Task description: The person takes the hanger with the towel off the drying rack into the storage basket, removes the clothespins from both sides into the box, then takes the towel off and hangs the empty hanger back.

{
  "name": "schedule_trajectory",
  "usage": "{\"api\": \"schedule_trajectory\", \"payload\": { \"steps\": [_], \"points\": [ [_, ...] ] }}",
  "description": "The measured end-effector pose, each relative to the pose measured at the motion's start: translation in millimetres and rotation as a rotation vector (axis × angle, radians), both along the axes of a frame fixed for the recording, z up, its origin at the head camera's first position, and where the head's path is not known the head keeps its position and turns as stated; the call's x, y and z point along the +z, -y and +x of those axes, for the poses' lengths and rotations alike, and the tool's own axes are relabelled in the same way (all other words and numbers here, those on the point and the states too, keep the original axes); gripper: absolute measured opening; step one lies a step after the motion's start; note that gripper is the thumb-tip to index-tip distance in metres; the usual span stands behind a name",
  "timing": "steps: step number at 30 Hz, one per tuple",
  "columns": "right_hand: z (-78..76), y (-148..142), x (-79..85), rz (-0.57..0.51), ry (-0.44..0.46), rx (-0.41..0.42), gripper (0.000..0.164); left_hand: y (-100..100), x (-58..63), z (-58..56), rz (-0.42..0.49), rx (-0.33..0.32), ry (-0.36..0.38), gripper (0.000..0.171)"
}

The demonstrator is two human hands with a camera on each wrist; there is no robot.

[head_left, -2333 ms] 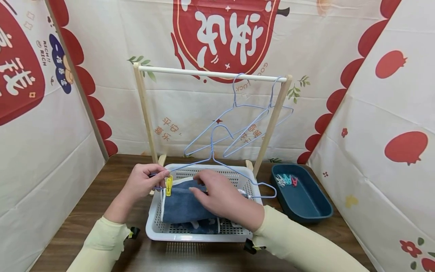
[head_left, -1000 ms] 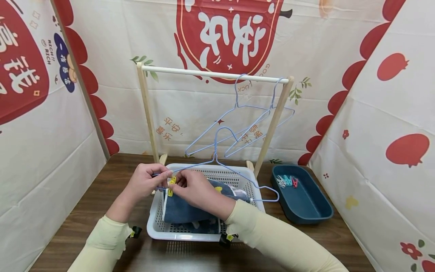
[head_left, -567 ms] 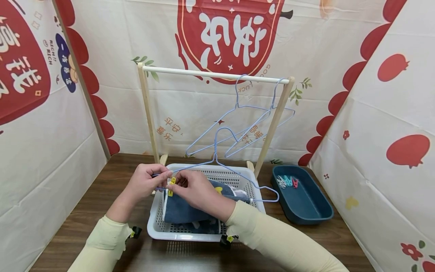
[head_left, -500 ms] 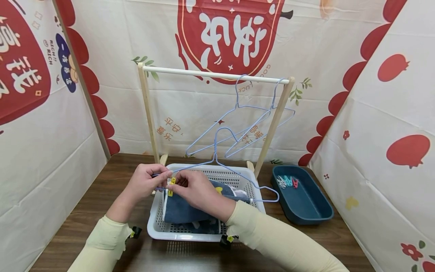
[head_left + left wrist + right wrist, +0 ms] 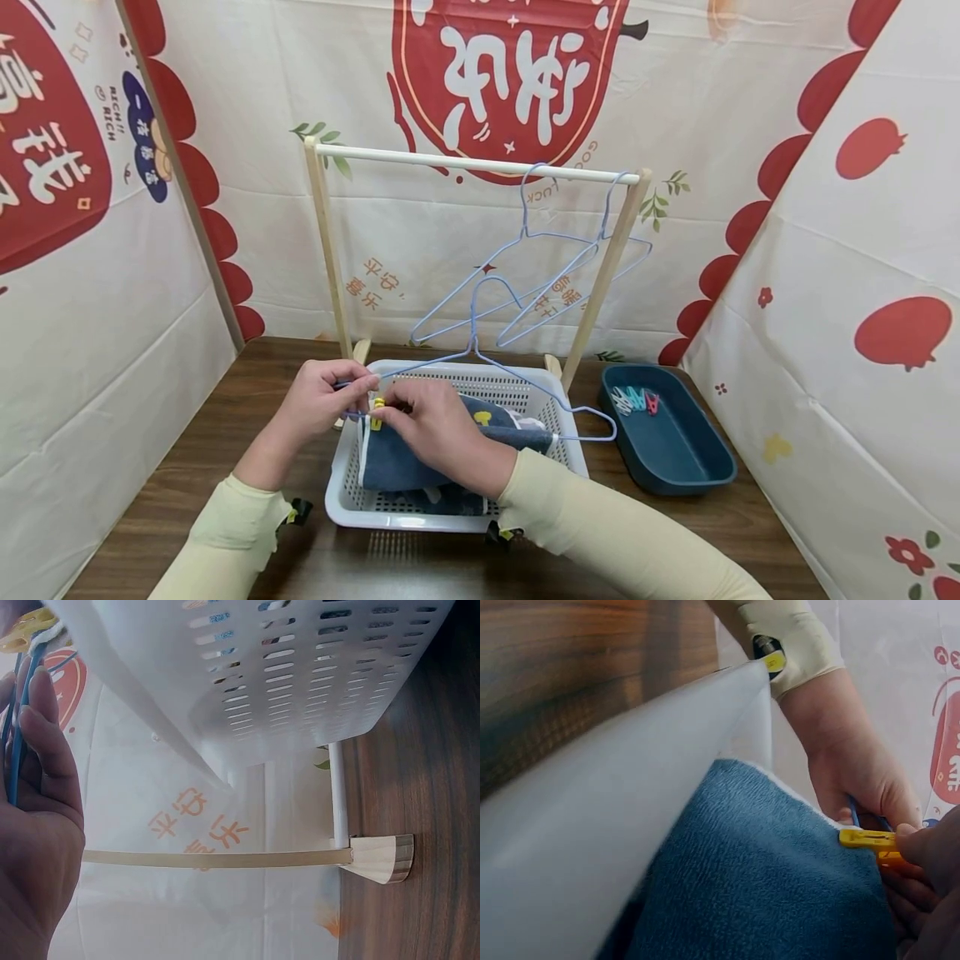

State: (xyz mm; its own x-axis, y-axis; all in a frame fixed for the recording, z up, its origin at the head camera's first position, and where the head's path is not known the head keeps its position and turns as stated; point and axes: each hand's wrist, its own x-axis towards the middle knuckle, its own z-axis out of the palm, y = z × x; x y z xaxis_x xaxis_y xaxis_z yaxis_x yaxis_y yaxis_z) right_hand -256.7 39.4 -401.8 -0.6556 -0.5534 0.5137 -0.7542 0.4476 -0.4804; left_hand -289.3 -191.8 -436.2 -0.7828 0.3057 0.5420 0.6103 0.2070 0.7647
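Near the end of a blue wire hanger (image 5: 474, 333), my left hand (image 5: 322, 404) grips the wire. My right hand (image 5: 442, 429) pinches a yellow clothespin (image 5: 377, 414) between thumb and fingers. In the right wrist view the clothespin (image 5: 866, 838) sits on the white-edged corner of a blue towel (image 5: 765, 862), right beside the left hand (image 5: 862, 776). The towel (image 5: 401, 462) lies folded over the hanger's lower bar, above a white basket (image 5: 341, 500). The left wrist view shows two hanger wires (image 5: 21, 727) passing through the left fingers.
Behind the basket stands a wooden rack with a white rod (image 5: 450, 162), and two blue hangers (image 5: 525, 242) hang at its right side. A dark blue tray (image 5: 675, 442) on the right holds several clothespins (image 5: 633, 400). More cloth (image 5: 442, 502) lies in the basket.
My right hand has moved left from the towel's middle to the yellow clothespin and taken hold of it. The left hand has stayed on the hanger. In the last half second little has moved.
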Motion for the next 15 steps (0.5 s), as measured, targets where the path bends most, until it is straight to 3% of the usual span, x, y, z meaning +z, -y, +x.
{"api": "schedule_trajectory", "payload": {
  "steps": [8,15],
  "points": [
    [-0.3,-1.7,-2.5,-0.055,-0.147,0.042,0.007,-0.3,0.5,0.3,0.002,0.007,0.009,0.015],
    [1.1,-3.9,0.1,-0.061,-0.144,0.025,0.006,-0.7,-1.4,-1.1,0.009,-0.011,0.01,0.014]
  ]
}}
